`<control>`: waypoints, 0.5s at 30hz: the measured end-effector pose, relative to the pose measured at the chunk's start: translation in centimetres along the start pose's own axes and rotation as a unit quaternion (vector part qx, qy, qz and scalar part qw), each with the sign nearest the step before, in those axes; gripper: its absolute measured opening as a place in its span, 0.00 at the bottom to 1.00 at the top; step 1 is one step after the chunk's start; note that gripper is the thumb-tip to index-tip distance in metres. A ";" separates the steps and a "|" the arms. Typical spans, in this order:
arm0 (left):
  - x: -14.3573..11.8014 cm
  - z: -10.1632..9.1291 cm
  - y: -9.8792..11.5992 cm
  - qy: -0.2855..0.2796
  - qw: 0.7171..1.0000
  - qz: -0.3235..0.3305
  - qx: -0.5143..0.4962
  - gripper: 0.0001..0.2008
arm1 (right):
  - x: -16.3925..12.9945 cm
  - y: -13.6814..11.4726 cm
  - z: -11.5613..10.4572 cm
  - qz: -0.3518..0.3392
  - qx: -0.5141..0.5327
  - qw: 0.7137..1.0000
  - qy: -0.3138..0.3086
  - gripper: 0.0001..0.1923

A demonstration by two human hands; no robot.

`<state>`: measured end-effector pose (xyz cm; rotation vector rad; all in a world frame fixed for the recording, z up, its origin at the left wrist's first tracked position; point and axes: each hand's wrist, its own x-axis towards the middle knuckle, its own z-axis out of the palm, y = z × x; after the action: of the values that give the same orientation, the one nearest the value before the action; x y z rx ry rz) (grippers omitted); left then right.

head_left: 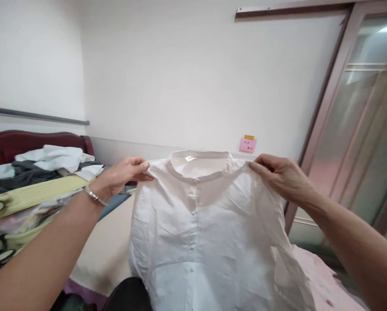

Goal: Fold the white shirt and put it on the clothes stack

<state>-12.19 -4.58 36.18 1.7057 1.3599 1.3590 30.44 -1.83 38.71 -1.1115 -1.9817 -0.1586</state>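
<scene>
Both hands pinch shoulders of white button-front cotton shirt [206, 224], held up mid-frame: left hand [122, 175], right hand [279, 172]. Best keep shoulders level, fabric taut. Heap of clothes [41, 166] at left.

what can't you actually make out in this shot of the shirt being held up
- Head view: the hem of the shirt is cut off by the bottom edge.
- Writing on the pink note on the wall is too small to read.
- Left hand and right hand: some fingers are hidden behind the shoulders.
- The clothes pile runs off the left edge.
</scene>
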 end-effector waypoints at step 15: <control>-2.2 2.5 -1.3 0.102 0.874 0.131 0.457 0.17 | -6.4 5.2 3.0 0.191 0.139 0.903 -0.359 0.16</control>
<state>-10.22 -5.82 33.41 2.4611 2.1825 1.0998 34.16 -1.40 30.79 -1.4661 -2.2401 0.8297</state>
